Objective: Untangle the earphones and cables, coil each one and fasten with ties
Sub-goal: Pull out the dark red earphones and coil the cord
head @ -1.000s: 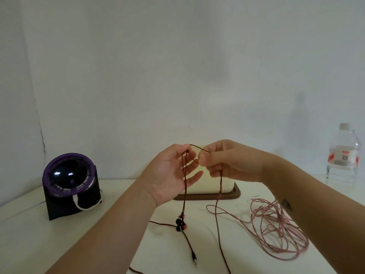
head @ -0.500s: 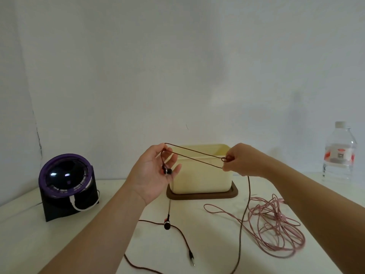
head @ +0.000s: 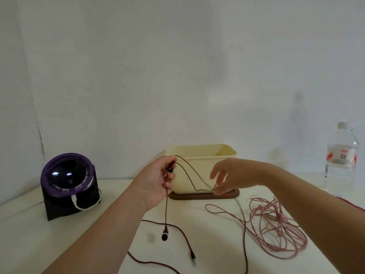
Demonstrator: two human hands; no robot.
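Head view: one set of dark red earphones with two earbuds, one tangled pink cable lying on the counter, one cream tub, one bottle and one purple speaker. The left hand, raised with its palm turned inward, pinches the cord at one earbud. The other earbud dangles below. The right hand, blurred and with fingers spread, nips the cord's loop at its lowered fingertips.

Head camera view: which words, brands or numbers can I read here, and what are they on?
Label on the water bottle: red and white print with a dark square, too small and blurred to read.
Black and purple device: no text visible.
Cream box: no text visible.
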